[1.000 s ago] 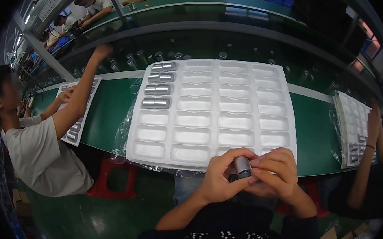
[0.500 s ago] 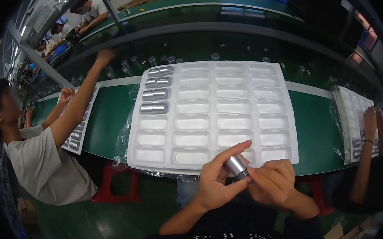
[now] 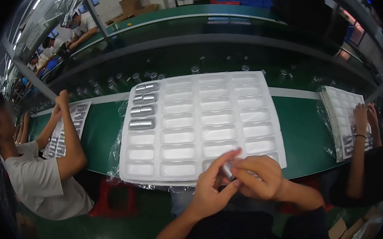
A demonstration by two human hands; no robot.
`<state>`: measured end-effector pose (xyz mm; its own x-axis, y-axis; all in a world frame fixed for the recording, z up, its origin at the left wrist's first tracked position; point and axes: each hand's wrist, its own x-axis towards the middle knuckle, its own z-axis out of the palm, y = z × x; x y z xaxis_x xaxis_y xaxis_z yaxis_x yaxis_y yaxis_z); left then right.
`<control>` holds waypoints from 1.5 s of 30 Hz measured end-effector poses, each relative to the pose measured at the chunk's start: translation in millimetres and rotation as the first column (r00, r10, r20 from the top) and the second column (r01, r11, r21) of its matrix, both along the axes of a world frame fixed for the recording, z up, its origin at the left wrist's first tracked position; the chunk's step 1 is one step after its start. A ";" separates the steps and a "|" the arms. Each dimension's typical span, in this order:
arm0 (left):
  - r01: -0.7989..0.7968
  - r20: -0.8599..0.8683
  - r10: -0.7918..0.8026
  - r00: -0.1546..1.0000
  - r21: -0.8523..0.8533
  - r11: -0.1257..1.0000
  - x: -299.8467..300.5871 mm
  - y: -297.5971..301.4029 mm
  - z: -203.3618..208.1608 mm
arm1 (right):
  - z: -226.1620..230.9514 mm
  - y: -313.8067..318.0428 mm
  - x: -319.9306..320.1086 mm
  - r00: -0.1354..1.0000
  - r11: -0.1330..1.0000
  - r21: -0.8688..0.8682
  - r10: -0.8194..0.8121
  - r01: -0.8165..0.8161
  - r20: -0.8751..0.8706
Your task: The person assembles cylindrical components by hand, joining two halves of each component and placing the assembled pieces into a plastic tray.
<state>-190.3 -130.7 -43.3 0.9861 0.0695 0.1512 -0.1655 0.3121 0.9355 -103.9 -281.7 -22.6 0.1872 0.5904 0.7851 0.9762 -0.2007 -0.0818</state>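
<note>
Centrally, one white moulded tray (image 3: 158, 140), pockets in four columns of seven, lying on a green surface (image 3: 300, 133). Contents: four silver two-part cylinders (image 3: 142, 124), each on its side, filling the four far pockets of the leftmost column.

Left hand (image 3: 210, 192): partly open, thumb and index finger curved around one silver cylinder (image 3: 226, 170), held tilted over the tray's near edge, right of the middle; much of it is covered by fingers and blurred. Right hand (image 3: 261, 177): fingers curled, tips bunched against the same piece; whether they grip it cannot be told.

Adjoining: clear plastic film (image 3: 114, 154), crumpled along the tray's left side. Behind: one dark belt (image 3: 222, 49), bearing scattered upright silver pieces (image 3: 195, 69) beyond the tray's far edge.

At left: one co-worker in a pale shirt (image 3: 39, 185), hands raised over a similar part-filled tray; one red stool (image 3: 117, 199) beneath. At right: a second co-worker's braceleted arm (image 3: 360, 140), reaching over another part-filled tray.
</note>
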 end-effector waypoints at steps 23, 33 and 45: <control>-0.486 0.438 0.579 0.688 0.870 -0.082 12.3 182.1 11.2 | -3.7 1.8 312.5 0.702 0.494 -0.816 -0.694 0.300 -0.162; -0.325 0.242 0.478 0.844 0.941 0.097 26.4 188.9 27.9 | -11.1 3.7 318.1 0.396 0.896 0.033 -0.162 0.442 -0.904; -0.337 0.309 0.299 0.903 0.940 0.046 45.8 198.0 16.4 | 5.9 -12.1 168.6 -0.257 0.649 0.612 0.752 0.452 -0.607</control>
